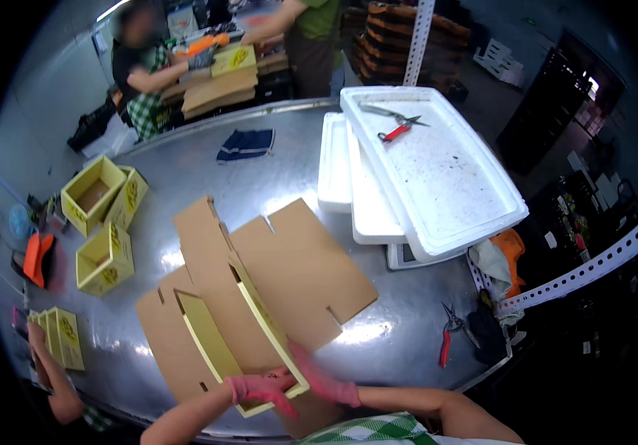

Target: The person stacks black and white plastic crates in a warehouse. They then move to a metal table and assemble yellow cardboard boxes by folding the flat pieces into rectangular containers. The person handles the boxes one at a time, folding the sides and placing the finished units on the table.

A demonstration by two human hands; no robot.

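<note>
A partly folded cardboard box [271, 320], brown inside with yellow outer faces, lies on flat brown cardboard blanks [297, 259]. Two of its long sides stand up; its far flaps spread flat. My left hand [263, 389], in a pink glove, grips the near end of the box, some fingers inside and some over the yellow edge. Along the outside of the right-hand wall, my right hand [325, 377], also pink-gloved, lies with stretched fingers, slightly blurred. Both hands are at the near corners of the box.
Finished yellow boxes [104, 259] stand left on the metal table [185, 178]. White foam trays [467, 185] are stacked at the right, red-handled pruning shears [397, 132] on top. More shears [447, 337] lie near the right edge. Co-workers [145, 74] work behind; another person's arm [56, 378] is at left.
</note>
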